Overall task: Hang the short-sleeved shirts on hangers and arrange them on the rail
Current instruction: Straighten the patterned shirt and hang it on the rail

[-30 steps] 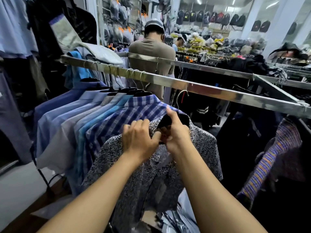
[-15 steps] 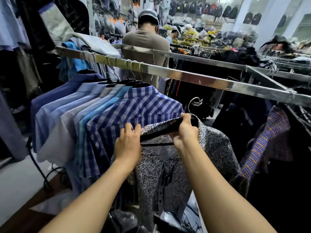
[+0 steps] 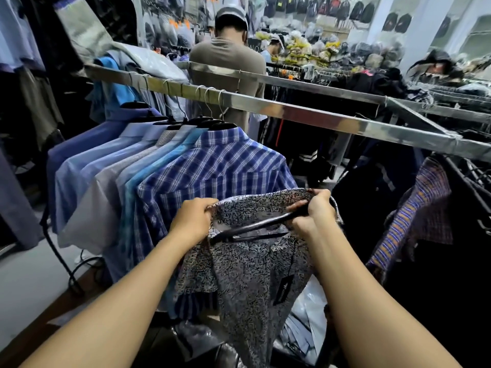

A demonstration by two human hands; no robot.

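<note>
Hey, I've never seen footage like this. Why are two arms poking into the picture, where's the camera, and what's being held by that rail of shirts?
There is no machine here: the arms belong to a person wearing a wide-angle camera on the head, so this one picture looks forward and down along them. The left hand grips the cloth of a patterned shirt near its collar. The right hand grips one end of a black hanger together with the shirt's cloth; the hanger seems to be going inside the shirt. Behind runs a metal rail, where a blue plaid shirt and several plain blue shirts already hang on hangers. The patterned shirt is not yet on the rail. Another person stands beyond it, back turned.
</note>
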